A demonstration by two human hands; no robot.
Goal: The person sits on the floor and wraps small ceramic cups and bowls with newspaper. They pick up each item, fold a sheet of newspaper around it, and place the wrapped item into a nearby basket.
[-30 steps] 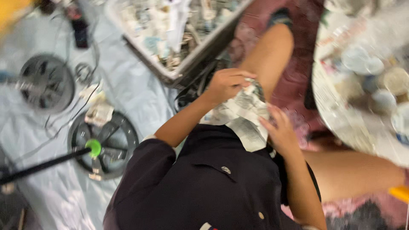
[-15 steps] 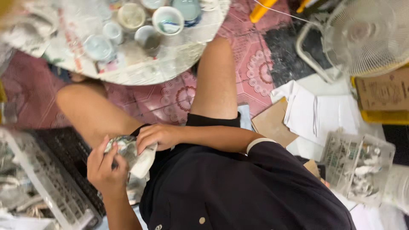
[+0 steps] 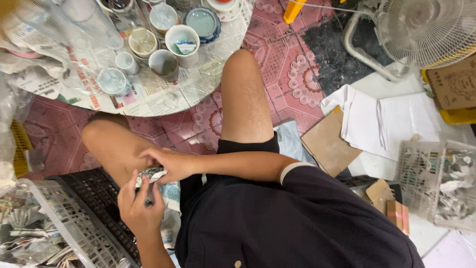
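Both hands meet over my left thigh on a small bundle wrapped in newspaper (image 3: 150, 174). My right hand (image 3: 171, 164) reaches across my lap from the right and presses the paper from above. From below, my left hand (image 3: 139, 203) cups the bundle with its fingers curled around it. What is inside the paper is hidden. I sit in a dark shirt with bare knees raised toward a round table (image 3: 148, 101).
The table is covered in newspaper and carries several cups, bowls and glasses. A white basket (image 3: 59, 218) of paper-wrapped items and a black crate (image 3: 99, 191) sit lower left. On the right are a floor fan (image 3: 426, 30), white sheets, cardboard and a second basket (image 3: 439, 183).
The view swung from the floor and baskets round to the table and settled. Both hands stayed on the newspaper bundle, which now looks smaller and more tightly folded.
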